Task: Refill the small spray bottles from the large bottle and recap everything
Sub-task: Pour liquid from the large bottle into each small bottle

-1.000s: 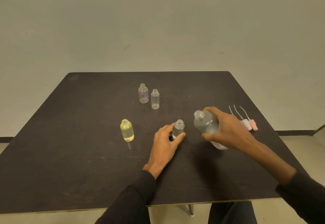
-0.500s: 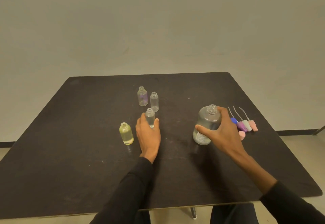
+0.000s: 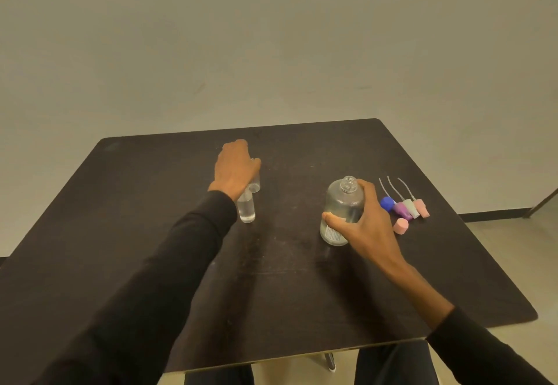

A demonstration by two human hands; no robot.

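The large clear bottle [image 3: 339, 203] stands upright and uncapped at centre right of the black table [image 3: 302, 288], and my right hand [image 3: 367, 227] grips its side. My left hand [image 3: 235, 167] reaches to the far middle and closes over a small clear bottle [image 3: 255, 186]; the thumb lies on its right side and the fingers are hidden. A small bottle full of clear liquid [image 3: 246, 208] stands uncapped just under that wrist. My left arm hides the other small bottles.
Spray tops with thin tubes lie in a row right of the large bottle: blue [image 3: 387, 203], purple [image 3: 401, 210], white [image 3: 410, 207] and pink [image 3: 421, 207]. A loose pink cap [image 3: 401, 226] sits in front of them. The table's right edge is close behind.
My left hand let go of the filled small bottle and moved farther back onto another one. The right hand set the large bottle upright on the table and keeps hold of it.
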